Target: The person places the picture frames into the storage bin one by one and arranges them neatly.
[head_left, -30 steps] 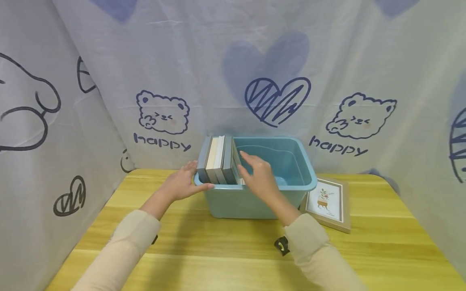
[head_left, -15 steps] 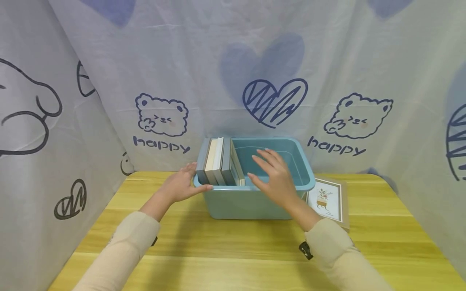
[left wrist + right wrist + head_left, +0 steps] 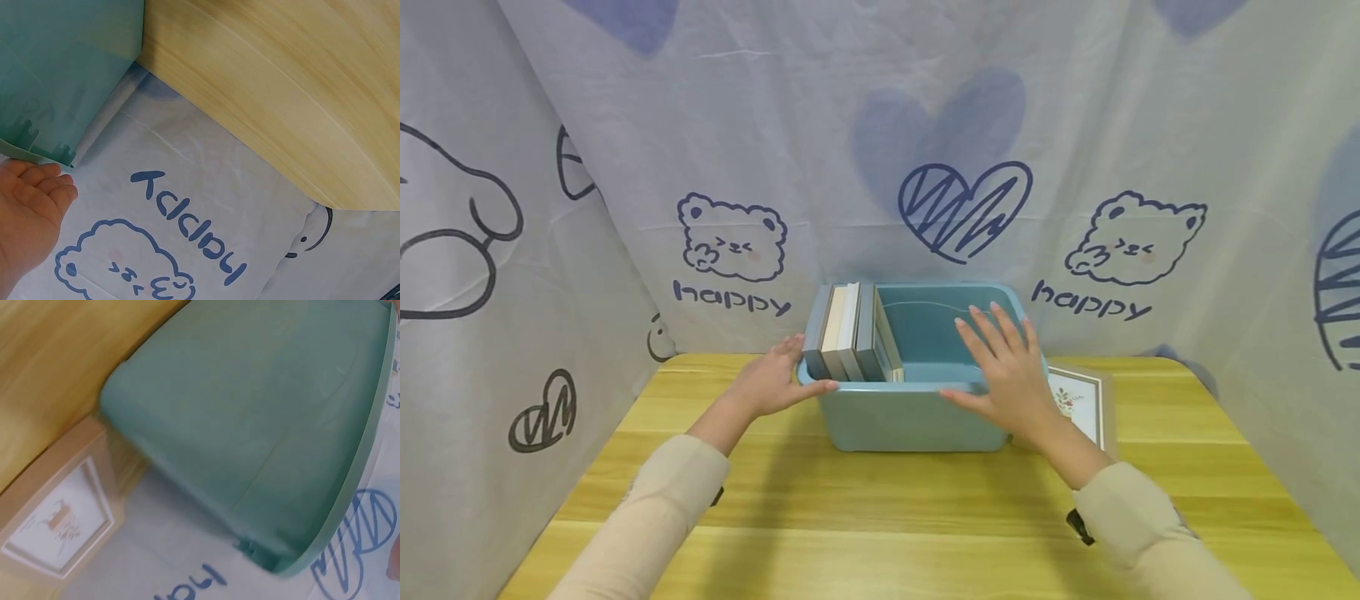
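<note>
A blue-green plastic storage bin [image 3: 917, 417] stands on the wooden table. Inside its left end several flat slabs [image 3: 850, 333], grey, cream and white, stand upright side by side; whether they are books or picture frames I cannot tell. My left hand [image 3: 767, 379] rests on the bin's left front corner, thumb along the front rim. In the left wrist view its loosely bent fingers [image 3: 47, 178] lie at the rim. Over the bin's right part, my right hand [image 3: 1011, 383] holds nothing, its fingers spread. That hand is barely visible at the right wrist view's edge.
A picture frame [image 3: 1082, 408] with a plant drawing lies flat on the table [image 3: 880, 517], right of the bin and partly behind my right hand. A printed cloth [image 3: 820, 150] hangs close behind the bin and at both sides.
My right hand has moved right, away from the upright slabs, toward the bin's right end, and its fingers have spread. The left hand and the slabs stay in place.
</note>
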A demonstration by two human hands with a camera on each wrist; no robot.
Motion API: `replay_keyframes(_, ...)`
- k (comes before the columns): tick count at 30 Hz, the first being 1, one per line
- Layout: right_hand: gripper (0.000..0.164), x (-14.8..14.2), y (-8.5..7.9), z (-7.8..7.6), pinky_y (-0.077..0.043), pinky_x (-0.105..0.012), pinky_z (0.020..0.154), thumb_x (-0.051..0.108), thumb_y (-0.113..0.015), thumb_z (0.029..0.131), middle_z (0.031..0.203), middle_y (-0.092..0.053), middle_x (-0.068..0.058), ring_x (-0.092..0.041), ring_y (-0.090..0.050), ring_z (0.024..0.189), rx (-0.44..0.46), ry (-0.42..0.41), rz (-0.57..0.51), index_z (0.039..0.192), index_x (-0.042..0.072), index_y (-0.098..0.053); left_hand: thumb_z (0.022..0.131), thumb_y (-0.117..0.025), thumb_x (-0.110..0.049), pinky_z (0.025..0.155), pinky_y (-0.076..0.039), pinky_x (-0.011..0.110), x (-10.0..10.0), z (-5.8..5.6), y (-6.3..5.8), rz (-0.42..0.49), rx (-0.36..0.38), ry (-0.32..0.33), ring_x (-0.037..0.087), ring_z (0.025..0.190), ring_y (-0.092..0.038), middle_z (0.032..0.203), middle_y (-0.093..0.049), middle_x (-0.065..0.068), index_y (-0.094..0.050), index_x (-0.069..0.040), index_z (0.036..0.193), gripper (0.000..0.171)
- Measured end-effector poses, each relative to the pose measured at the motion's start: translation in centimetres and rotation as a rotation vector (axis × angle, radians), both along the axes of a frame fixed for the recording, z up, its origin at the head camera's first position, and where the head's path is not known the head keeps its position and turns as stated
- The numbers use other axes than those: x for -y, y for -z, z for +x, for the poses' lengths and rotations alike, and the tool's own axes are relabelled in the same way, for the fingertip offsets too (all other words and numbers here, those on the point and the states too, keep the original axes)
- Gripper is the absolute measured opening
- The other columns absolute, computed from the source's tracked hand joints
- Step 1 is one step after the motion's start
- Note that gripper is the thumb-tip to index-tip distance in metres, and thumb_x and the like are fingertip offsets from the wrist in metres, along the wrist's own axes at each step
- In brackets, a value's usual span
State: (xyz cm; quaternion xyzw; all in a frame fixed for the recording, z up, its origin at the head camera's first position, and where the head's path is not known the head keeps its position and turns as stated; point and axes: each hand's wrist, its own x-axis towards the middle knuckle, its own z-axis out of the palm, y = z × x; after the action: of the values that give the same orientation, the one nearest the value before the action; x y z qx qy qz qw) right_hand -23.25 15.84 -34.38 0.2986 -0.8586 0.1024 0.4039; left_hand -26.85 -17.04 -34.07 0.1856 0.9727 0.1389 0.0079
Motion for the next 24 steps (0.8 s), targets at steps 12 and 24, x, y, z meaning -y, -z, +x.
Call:
replay_keyframes(12,0.103,-5.0,0.4,1.2,0.005,-0.072,0.105,0.085,-0.028,0.075,0.154,-0.016,-0.02,-0.042,-0.007,0.142,0.335,0.239,0.13,0.15,0.015,-0.017,0.082,-0.053,-0.063,0.108,-0.031,0.054,0.1,0.0,0.1,0.004,0.001,-0.003,0.04,0.139,-0.023,0.151,-0.021,0.022,-0.025,0.007,0.143,0.097)
replay_keyframes(24,0.098,-10.1,1.4,2.5,0.018,-0.068,0.103,0.069,-0.048,0.079,0.157,-0.001,-0.016,-0.035,0.013,0.143,0.451,0.356,0.097,0.151,0.015,-0.01,0.082,-0.054,-0.063,0.108,-0.032,0.054,0.0,0.1,-0.1,-0.003,-0.005,-0.002,0.041,0.138,-0.024,0.151,-0.022,0.023,-0.026,0.007,0.142,0.097)
